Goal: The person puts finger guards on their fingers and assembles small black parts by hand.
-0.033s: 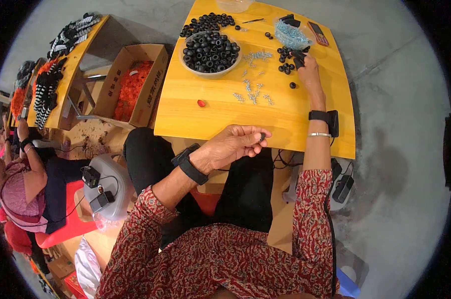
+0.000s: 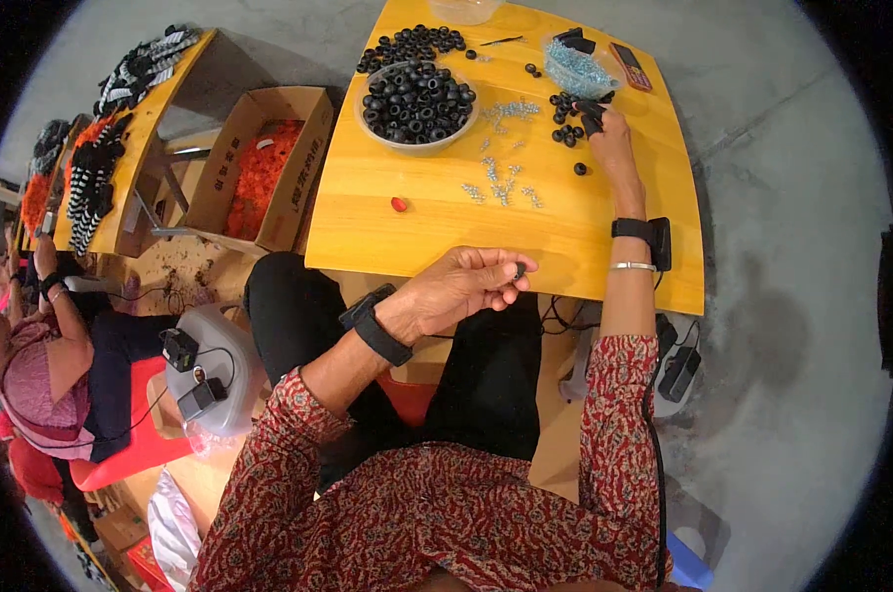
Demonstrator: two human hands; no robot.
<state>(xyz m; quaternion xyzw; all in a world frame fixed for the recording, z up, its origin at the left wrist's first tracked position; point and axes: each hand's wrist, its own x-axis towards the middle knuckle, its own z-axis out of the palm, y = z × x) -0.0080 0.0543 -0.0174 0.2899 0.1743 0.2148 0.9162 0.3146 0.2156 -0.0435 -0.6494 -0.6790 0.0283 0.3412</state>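
My left hand (image 2: 461,291) is just off the table's near edge, palm turned partly up. Its thumb and fingers pinch a small black bead-like piece (image 2: 520,269). At the table's right side my right hand (image 2: 609,133) reaches down, fingers stretched out, with black coverings on some fingers. These fingertips are among a small group of black beads (image 2: 568,135), so whether they touch one is hard to see. One loose black bead (image 2: 580,169) lies nearer to me. Left of that hand, little silvery pieces (image 2: 511,111) are scattered in clusters.
On the yellow table (image 2: 368,237) are a bowl of black beads (image 2: 417,146), a tub of pale blue pieces (image 2: 577,74), a phone (image 2: 631,67) and a red cap-like piece (image 2: 398,204). A cardboard box (image 2: 303,168) with orange material stands left. Further left a person (image 2: 52,380) sits.
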